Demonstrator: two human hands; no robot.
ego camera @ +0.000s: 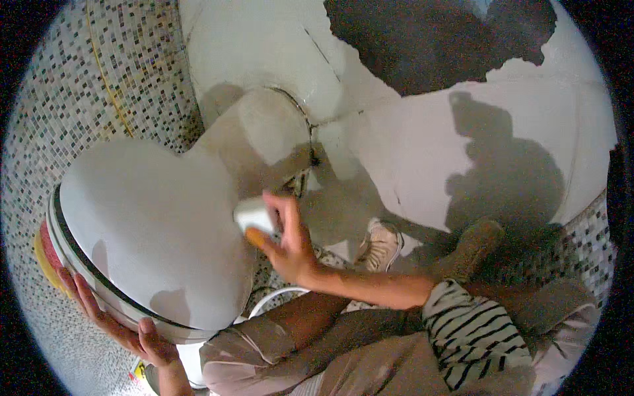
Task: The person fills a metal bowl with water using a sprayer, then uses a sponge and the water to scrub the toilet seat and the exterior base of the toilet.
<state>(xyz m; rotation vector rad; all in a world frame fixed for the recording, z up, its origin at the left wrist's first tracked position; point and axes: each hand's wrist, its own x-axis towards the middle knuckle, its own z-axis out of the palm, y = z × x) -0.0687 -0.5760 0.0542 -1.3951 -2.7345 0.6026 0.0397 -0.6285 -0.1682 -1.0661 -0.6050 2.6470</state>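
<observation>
A large, smooth white form (148,208) with rounded lobes lies before me, and a dark band runs along its left and lower rim. My left hand (119,326) rests spread against the side of that rim, thumb apart from the fingers. Between the thumb and fingers of my right hand (290,242) is a small white block (256,217), slightly blurred, at the form's right edge. Orange covers the right thumb's tip. A greyish white neck (252,123) joins the form to a white surface beyond; dark cracks show around the joint.
A white layer (421,148) with a ragged edge borders a dark patch (426,44). Mosaic tiles (133,59) cover the surroundings. A light shoe (379,245) is near my right forearm. Something red and yellow (49,257) shows past the left rim. My shadow falls across the white layer.
</observation>
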